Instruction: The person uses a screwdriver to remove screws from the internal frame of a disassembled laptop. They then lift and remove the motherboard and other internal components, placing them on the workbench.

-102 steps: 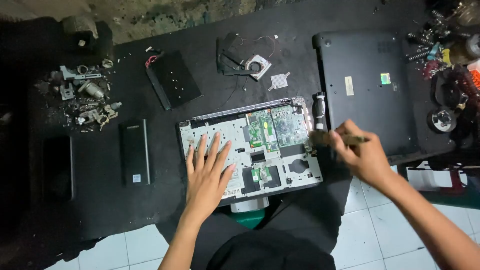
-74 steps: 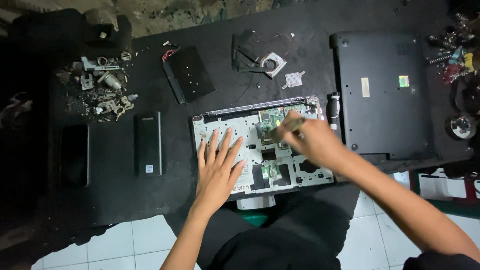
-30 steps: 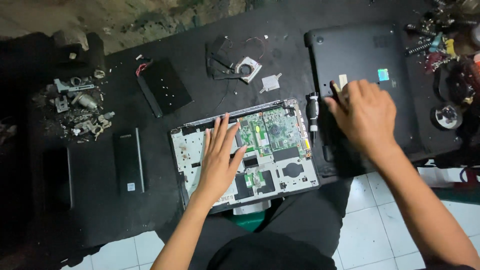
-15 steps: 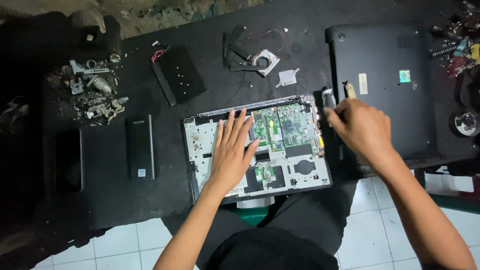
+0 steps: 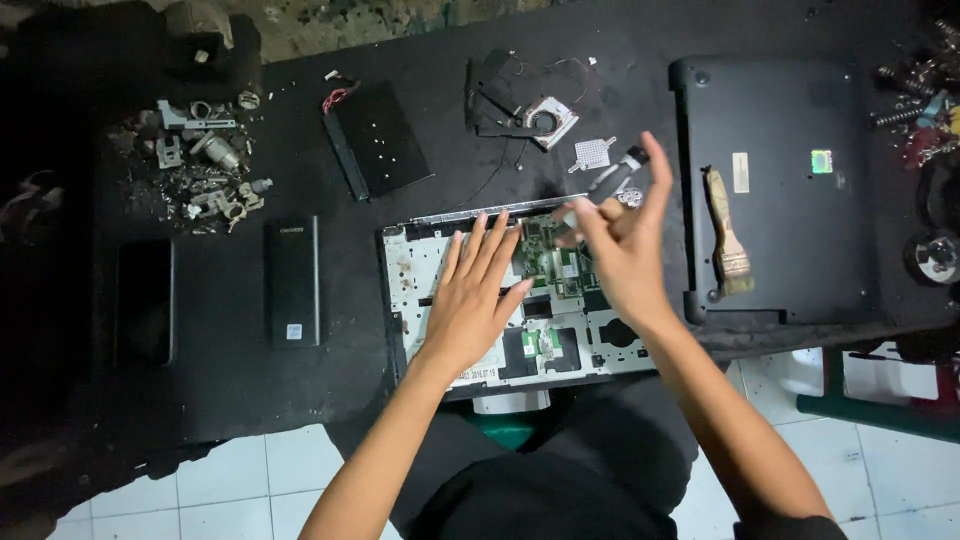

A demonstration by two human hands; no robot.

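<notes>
An opened laptop chassis (image 5: 420, 290) with a green circuit board (image 5: 560, 265) lies on the black table in front of me. My left hand (image 5: 475, 300) rests flat on the chassis, fingers spread, just left of the board. My right hand (image 5: 625, 255) hovers over the board's upper right corner and pinches a short dark tool (image 5: 615, 180), blurred, with the other fingers raised. A wooden-handled brush (image 5: 728, 235) lies on the black laptop cover (image 5: 800, 220) to the right.
A cooling fan with wires (image 5: 545, 115), a small heat-sink plate (image 5: 592, 153) and a black panel (image 5: 378, 140) lie behind the chassis. To the left are a black battery pack (image 5: 292, 282), a phone (image 5: 143, 300) and metal scraps (image 5: 205, 170). Tools crowd the right edge (image 5: 925, 110).
My right hand brushed the board, laid the brush on the black cover, then came back over the chassis and picked up the dark tool. My left hand stayed on the chassis.
</notes>
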